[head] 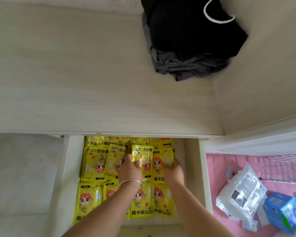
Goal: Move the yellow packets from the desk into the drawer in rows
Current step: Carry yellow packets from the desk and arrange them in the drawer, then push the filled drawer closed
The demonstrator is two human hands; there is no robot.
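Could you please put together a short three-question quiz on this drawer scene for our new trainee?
1. True or false: yellow packets still lie on the desk.
2. Which wrist wears the bracelet? A) left B) right C) neither
3. Fill in: the dark clothes sit on the ____.

Key
1. False: the packets are all in the drawer, and the desk holds only clothes.
2. A: it is behind the left hand; the right hand has none. Both hands are on packets in the middle row.
3. Desk, at the far right.
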